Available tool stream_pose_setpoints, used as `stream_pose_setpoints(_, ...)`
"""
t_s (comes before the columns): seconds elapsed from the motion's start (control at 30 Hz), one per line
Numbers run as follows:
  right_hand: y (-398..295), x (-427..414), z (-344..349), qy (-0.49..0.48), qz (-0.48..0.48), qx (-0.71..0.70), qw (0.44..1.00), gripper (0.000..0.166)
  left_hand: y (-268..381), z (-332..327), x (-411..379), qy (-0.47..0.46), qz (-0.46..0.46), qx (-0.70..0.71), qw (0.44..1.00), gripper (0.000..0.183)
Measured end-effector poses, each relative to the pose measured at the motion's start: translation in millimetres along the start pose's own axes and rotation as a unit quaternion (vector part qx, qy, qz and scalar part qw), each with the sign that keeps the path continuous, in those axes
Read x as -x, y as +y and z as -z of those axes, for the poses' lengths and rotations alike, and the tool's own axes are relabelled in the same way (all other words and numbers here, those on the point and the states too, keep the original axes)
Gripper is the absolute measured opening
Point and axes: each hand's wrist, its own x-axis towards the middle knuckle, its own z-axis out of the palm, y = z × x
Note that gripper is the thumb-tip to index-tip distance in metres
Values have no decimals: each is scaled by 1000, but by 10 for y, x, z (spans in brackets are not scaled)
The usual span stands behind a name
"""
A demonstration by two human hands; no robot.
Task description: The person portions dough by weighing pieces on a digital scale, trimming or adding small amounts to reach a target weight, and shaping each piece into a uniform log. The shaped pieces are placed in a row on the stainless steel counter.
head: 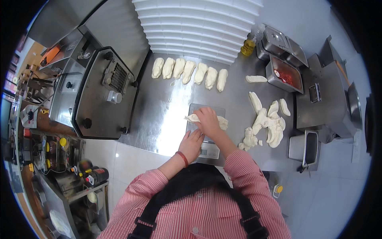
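Observation:
My right hand (207,121) lies over the middle of a piece of white dough (223,122), its fingers curled down onto it above a digital kitchen scale (209,151). Just nearer to me, my left hand (191,144), with a red band at the wrist, has its fingertips beside the dough; whether they grip it I cannot tell. Beyond the hands, a row of several dough rolls (179,68) lies on the steel worktop (152,104). Irregular heaped dough (273,125) lies to the right, with loose strips around it.
A steel pan of red filling (285,77), lidded steel containers (277,38) and an oil bottle (250,43) stand at the back right. A steel machine (101,104) borders the worktop on the left, and an empty steel pan (303,148) sits at the near right edge.

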Motion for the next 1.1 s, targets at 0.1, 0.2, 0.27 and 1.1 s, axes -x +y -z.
stream_pose_setpoints(0.1,234,-13,-88,63,-76,-187,977,32,16,12,-7,-71,4,-48,996,48)
stream_pose_setpoints(0.2,564,38,52,187,-251,-581,751,22,27,39,-11,-76,5,-57,995,49)
stream_pose_setpoints(0.27,811,171,338,285,-210,-742,569,23,39,50,3,-85,10,-57,995,49)
stream_pose_setpoints(1.1,-925,156,1051,267,-17,-462,846,61,734,1102,-638,201,47,698,685,53)
